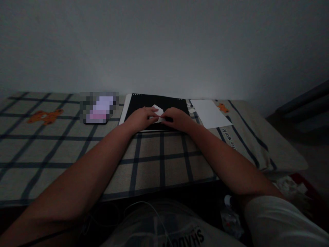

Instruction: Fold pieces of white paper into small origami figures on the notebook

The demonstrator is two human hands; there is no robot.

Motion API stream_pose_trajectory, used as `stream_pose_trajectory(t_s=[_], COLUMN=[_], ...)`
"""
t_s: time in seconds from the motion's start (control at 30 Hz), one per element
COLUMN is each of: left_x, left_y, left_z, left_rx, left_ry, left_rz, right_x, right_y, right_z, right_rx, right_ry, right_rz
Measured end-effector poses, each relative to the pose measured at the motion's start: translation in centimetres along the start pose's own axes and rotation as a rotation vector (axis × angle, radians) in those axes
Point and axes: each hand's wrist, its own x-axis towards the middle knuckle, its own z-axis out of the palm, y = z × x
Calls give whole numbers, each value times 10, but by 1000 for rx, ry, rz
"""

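Smooth paper for the small piece (159,110) and loose sheet (210,115), matt black pad (144,101), coarse woven tablecloth (149,146)

On a checked, cloth-covered tabletop (149,145), the left-hand grip (142,119) and right-hand grip (178,118) touch a small folded white paper (158,110) above a black sheet (140,102), between a smartphone (99,109) and a larger white sheet (210,114).

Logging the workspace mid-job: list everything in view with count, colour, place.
small paper: 1, white, between hands
black sheet: 1, black, under hands
loose sheet: 1, white, right of black sheet
pixelated device: 1, lilac-pink, left
checked cloth: 1, beige and blue, underneath
prints: 2, orange, on cloth
wall: 1, grey, behind
bottle: 1, clear, lower right
crumpled scraps: uncounted, white, lower right
cable: 1, white, bottom centre
sleeve: 1, white, right
left hand: 1, bare, at small paper
right hand: 1, bare, at small paper
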Motion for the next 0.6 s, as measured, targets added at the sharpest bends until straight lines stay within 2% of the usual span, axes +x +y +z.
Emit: stream_pose_trajectory(t_s=[0.3, 0.47, 0.6], left_x=[-1, 1, 0], left_y=[-6, -7, -5], left_z=[1, 3, 1], left_rx=[6, 30, 50], left_ry=[-17, -21, -32], left_rz=[69, 96, 100], right_x=[0, -1, -2], right_y=[-1, -2, -15], right_z=[1, -4, -12], right_rx=[-56, -87, -223], right_ry=[56, 10, -76], right_rz=[77, 62, 67])
